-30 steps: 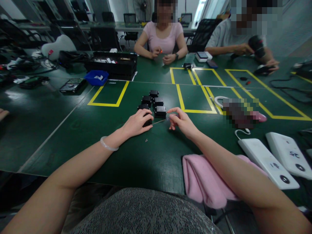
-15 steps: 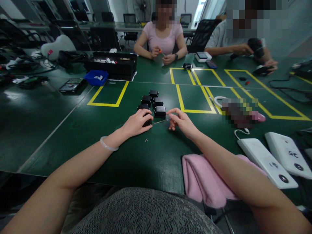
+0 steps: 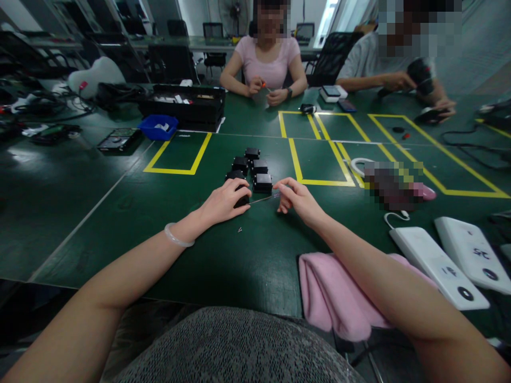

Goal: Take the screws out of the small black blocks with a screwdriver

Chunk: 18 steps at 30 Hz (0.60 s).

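Note:
My left hand [image 3: 224, 205] is closed over a small black box [image 3: 241, 200] on the green table [image 3: 131, 207], holding it down. My right hand [image 3: 298, 200] pinches the handle of a thin screwdriver [image 3: 261, 199], whose tip points left into that box. Just beyond my hands sits a cluster of several more small black boxes [image 3: 253, 166]. A tiny screw [image 3: 239, 230] lies on the table below my left hand. A pale bangle [image 3: 178, 238] circles my left wrist.
A pink cloth [image 3: 335, 298] lies under my right forearm, two white devices [image 3: 439, 266] to its right. Yellow taped rectangles [image 3: 179, 154] mark the table. A black tray [image 3: 187, 103] and blue bin [image 3: 158, 126] stand far left. Two other people sit across the table.
My hands have stayed almost still on the box and screwdriver. The person in pink across the table has raised a hand holding a small orange tool.

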{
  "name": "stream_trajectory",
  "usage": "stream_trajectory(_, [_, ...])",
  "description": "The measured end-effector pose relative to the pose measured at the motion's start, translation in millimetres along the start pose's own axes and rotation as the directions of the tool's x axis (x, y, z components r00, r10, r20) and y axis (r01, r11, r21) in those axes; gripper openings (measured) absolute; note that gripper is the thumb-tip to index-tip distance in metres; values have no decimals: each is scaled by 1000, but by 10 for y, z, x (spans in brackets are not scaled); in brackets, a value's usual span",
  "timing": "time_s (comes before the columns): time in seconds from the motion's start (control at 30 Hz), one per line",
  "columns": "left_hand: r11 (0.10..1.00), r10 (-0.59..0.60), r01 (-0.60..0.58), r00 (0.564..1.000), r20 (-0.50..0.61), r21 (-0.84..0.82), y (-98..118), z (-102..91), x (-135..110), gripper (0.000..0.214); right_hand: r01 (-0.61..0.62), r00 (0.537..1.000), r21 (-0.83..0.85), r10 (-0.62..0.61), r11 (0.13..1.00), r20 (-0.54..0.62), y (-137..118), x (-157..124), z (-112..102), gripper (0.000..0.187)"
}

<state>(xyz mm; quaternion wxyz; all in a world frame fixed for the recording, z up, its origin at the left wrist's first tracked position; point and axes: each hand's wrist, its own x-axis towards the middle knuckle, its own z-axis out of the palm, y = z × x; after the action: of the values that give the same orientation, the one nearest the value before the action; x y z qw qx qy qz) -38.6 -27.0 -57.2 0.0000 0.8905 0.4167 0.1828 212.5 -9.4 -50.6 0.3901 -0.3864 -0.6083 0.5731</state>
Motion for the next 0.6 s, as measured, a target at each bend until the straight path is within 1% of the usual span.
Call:
stream_trajectory(0.07, [1000, 0, 0, 1000, 7, 0, 1, -1, 0, 23, -6, 1000, -6, 6, 1000, 8, -2, 0, 2, 23])
stream_trajectory(0.2, [1000, 6, -6, 1000, 0, -8, -4, 8, -1, 23, 13, 1000, -14, -14, 1000, -14, -19, -7, 8, 13])
stream_trajectory(0.33, [1000, 9, -9, 1000, -8, -12, -11, 18, -2, 22, -2, 1000, 0, 2, 1000, -6, -17, -8, 3, 14])
stream_trajectory(0.47, [1000, 4, -4, 1000, -5, -10, -8, 14, -1, 22, -9, 1000, -9, 9, 1000, 8, 4, 0, -8, 22])
stream_trajectory(0.6, [1000, 11, -11, 1000, -8, -4, -4, 11, 0, 23, 2, 1000, -15, -2, 1000, -10, -14, -7, -1, 15])
